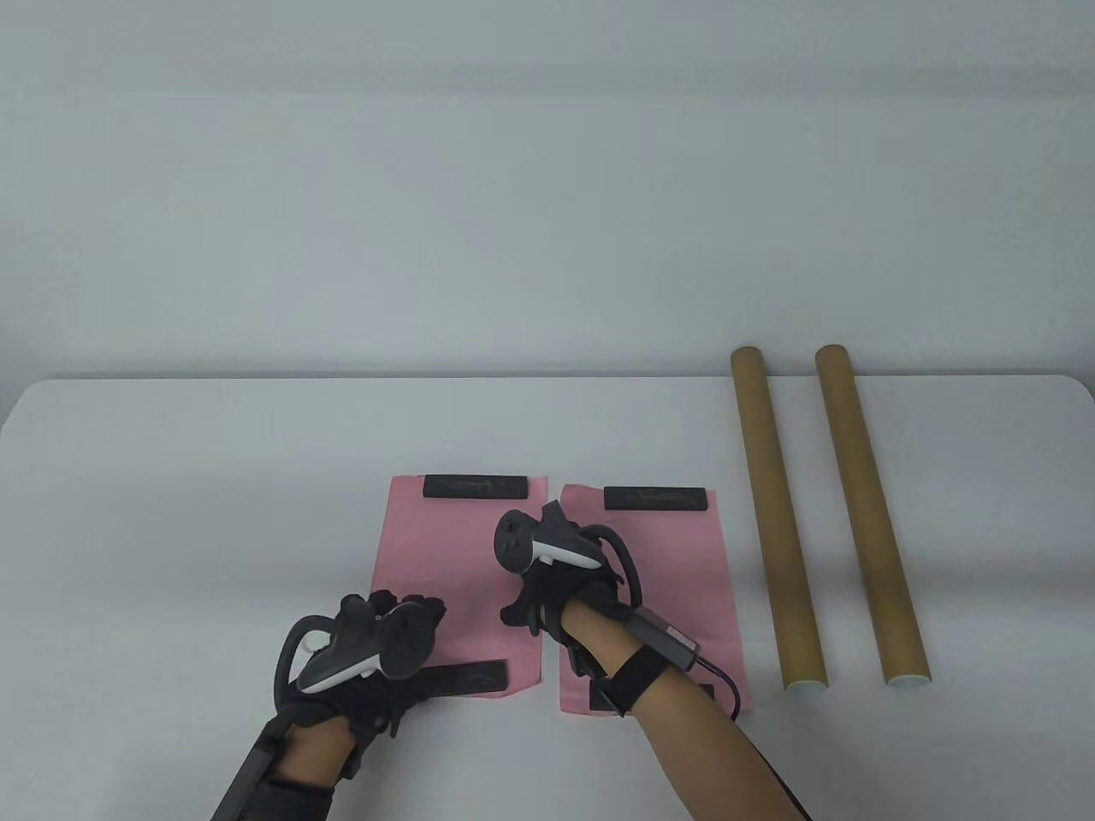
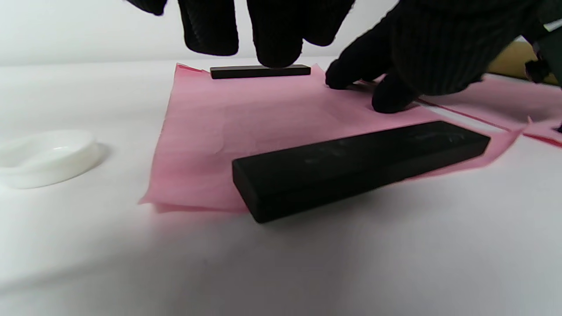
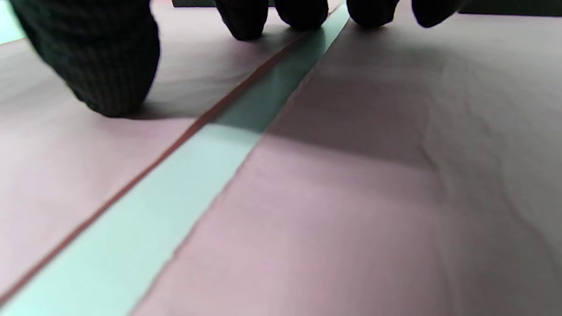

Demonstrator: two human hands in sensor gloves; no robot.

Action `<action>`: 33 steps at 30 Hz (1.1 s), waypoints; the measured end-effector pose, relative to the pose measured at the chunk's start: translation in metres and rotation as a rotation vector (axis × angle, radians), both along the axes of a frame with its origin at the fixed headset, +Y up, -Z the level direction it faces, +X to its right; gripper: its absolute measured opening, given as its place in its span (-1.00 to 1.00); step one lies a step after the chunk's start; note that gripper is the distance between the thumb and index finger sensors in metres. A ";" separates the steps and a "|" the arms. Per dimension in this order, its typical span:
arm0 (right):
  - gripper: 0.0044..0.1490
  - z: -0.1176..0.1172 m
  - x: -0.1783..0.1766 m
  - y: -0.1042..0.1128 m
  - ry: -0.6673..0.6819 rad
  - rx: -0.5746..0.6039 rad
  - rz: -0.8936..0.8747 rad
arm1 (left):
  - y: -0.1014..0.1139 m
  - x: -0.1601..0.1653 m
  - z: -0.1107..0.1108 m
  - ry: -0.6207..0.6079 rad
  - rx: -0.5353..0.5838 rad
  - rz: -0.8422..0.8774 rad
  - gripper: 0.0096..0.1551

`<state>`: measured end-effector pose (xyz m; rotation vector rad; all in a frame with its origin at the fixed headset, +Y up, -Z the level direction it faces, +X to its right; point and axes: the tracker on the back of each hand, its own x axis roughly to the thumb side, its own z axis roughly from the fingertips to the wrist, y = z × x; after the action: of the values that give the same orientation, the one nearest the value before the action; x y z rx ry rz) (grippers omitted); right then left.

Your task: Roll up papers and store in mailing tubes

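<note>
From above, your left hand [image 1: 376, 646] hovers loosely above the near black bar [image 1: 466, 678] on the left pink paper [image 1: 462, 547]; your right hand [image 1: 560, 590] presses spread fingers across both papers. Two tubes [image 1: 778, 513] lie well apart on the right. Only your left wrist view shows a white cap [image 2: 48, 158]. Your right wrist view shows fingertips [image 3: 243, 19] touching paper beside the bare table strip [image 3: 184, 193].

- Two paper sheets [image 1: 466, 556] [image 1: 684, 564] lie side by side at lower centre of the table [image 1: 171, 479].
- A bar [image 1: 476, 487] [image 1: 657, 499] sits on each sheet's upper edge.
- Two tubes [image 1: 777, 522] [image 1: 871, 517] lie at right.
</note>
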<state>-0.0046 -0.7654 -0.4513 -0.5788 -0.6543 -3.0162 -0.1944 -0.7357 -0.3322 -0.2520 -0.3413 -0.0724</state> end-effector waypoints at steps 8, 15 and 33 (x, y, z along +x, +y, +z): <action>0.18 -0.001 -0.001 0.000 0.012 -0.003 0.008 | -0.017 0.026 -0.001 -0.085 -0.015 -0.165 -0.06; 0.17 -0.002 -0.002 0.000 0.015 0.004 0.014 | -0.022 0.056 -0.004 -0.250 -0.011 -0.374 -0.18; 0.18 -0.003 -0.002 0.001 0.014 0.004 0.007 | -0.015 0.064 0.032 -0.449 0.111 -0.376 -0.16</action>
<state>-0.0071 -0.7647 -0.4546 -0.5954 -0.6483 -3.0036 -0.1301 -0.7504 -0.3003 -0.1854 -0.7310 -0.5225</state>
